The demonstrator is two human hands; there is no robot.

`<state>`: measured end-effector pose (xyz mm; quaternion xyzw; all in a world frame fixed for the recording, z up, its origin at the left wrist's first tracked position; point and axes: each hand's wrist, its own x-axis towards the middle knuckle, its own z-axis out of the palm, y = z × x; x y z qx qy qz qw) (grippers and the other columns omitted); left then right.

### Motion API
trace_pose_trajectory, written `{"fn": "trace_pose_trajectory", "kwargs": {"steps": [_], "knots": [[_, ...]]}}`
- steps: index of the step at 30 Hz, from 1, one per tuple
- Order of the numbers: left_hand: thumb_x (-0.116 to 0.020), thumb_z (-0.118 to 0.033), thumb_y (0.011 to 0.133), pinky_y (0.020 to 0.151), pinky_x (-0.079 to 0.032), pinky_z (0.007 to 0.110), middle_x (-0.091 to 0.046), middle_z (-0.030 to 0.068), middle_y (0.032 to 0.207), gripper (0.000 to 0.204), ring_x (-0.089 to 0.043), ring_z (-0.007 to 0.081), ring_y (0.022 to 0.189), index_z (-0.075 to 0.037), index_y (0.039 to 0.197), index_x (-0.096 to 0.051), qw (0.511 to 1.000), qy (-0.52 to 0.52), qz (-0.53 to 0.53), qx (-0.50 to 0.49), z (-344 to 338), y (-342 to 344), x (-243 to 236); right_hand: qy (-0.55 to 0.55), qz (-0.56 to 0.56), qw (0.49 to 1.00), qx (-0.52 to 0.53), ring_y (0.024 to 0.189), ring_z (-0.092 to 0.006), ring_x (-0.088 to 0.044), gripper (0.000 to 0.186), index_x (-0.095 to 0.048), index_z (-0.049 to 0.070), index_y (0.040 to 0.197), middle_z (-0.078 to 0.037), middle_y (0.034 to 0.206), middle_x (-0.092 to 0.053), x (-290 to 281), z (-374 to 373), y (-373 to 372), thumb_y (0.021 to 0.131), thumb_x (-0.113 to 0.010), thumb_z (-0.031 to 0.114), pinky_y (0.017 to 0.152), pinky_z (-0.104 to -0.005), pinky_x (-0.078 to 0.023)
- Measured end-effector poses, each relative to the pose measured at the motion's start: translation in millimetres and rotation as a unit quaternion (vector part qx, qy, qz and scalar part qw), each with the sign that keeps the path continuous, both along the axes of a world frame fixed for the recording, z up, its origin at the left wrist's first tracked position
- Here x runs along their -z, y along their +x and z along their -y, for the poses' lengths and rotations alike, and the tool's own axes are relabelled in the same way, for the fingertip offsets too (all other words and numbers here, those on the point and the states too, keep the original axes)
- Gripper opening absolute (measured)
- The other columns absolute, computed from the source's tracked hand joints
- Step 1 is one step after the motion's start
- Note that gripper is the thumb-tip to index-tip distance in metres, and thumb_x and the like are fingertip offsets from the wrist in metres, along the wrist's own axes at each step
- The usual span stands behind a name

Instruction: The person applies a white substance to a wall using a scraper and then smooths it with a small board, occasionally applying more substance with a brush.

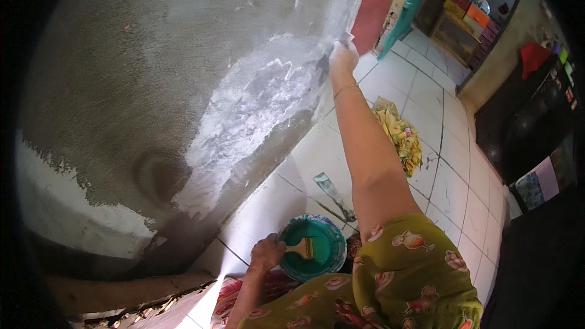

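A small pale scraper (348,37), mostly hidden by the fingers that clasp it, is pressed flat against the grey wall (152,55) at the upper right edge of a wet white patch (256,103) of filler smeared unevenly down the wall. A round green bowl (314,248) sits low, just above the tiled floor, gripped at its left rim. A flat brush (301,247) with a pale wooden handle lies inside it, bristles pointing right.
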<state>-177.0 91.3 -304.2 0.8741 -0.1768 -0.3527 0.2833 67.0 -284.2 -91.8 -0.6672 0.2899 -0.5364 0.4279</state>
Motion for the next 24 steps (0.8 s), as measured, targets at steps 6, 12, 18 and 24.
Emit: {"fn": "trace_pose_trajectory", "kwargs": {"steps": [6,12,18,24], "knots": [[-0.047,-0.037,0.082,0.092,-0.044,0.048,-0.062,0.0256,0.107,0.045,-0.059,0.0419,0.102,-0.005,0.113,-0.058,1.000,0.005,0.004,0.003,1.3,2.4,-7.7,-0.054,-0.087,0.991,0.090,0.084,-0.0434,-0.062,0.051,-0.064,-0.011,0.087,-0.031,0.084,-0.062,-23.2,-6.7,-3.1,0.095,-0.041,0.033,0.075,-0.0481,-0.047],[-0.048,-0.034,0.083,0.091,-0.044,0.047,-0.062,0.0258,0.105,0.044,-0.058,0.0414,0.103,-0.005,0.114,-0.058,1.000,-0.002,0.006,-0.002,-1.5,2.8,-4.5,-0.232,0.112,0.964,-0.061,0.100,-0.0400,-0.055,0.045,-0.055,-0.009,0.113,-0.029,0.101,-0.058,-22.4,-154.8,-58.8,0.099,-0.037,0.030,0.089,-0.0455,-0.039],[-0.048,-0.032,0.083,0.091,-0.045,0.047,-0.062,0.0266,0.105,0.043,-0.059,0.0415,0.102,-0.004,0.114,-0.058,1.000,0.009,0.010,-0.005,0.6,1.2,-1.7,-0.050,0.132,0.990,-0.011,0.098,-0.0406,-0.059,0.053,-0.060,-0.011,0.100,-0.031,0.104,-0.061,-85.9,-81.3,-12.6,0.098,-0.037,0.036,0.084,-0.0483,-0.043],[-0.048,-0.032,0.083,0.090,-0.045,0.047,-0.062,0.0270,0.105,0.042,-0.059,0.0426,0.101,-0.004,0.112,-0.059,1.000,0.013,0.013,0.005,11.2,1.4,-3.2,0.085,0.072,0.992,-0.061,0.095,-0.0409,-0.060,0.064,-0.058,-0.013,0.099,-0.031,0.099,-0.061,-118.4,-34.3,-7.2,0.099,-0.030,0.045,0.081,-0.0465,-0.045]]}}
